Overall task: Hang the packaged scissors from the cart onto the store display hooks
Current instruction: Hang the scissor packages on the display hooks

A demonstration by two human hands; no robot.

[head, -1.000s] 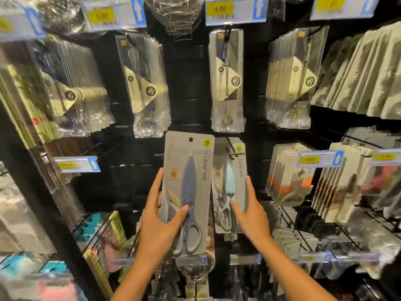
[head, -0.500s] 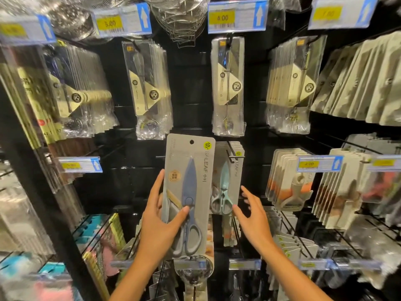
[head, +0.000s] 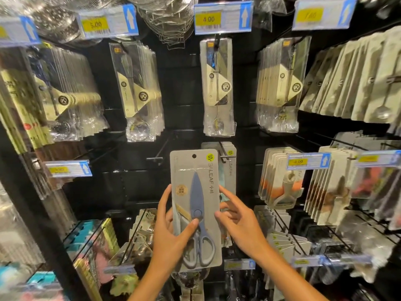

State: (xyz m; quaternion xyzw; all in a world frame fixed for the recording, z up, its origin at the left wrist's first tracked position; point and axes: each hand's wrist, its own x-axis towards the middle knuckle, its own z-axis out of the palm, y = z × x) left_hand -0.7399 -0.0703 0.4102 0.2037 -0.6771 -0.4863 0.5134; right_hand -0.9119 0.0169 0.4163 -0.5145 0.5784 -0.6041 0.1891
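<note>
My left hand [head: 171, 231] grips a grey card pack of blue-grey scissors [head: 196, 205], thumb on the front, held upright before the black display wall. The pack's hang hole is near its top, just left of a black display hook [head: 223, 152]. Behind the pack, several like scissors packs [head: 230, 164] hang on that hook. My right hand [head: 238, 220] touches the held pack's right edge with its fingers spread. No cart is in view.
Bagged cutlery packs [head: 218, 88] hang in rows above, under price tags [head: 223, 17]. An empty black hook [head: 155, 159] juts out left of the pack. Carded tools [head: 280, 177] hang to the right, with more goods on lower hooks and left shelves.
My right hand let go of the hanging teal scissors pack and came left to the held pack's right edge. The held pack shifted right, now covering the hung ones.
</note>
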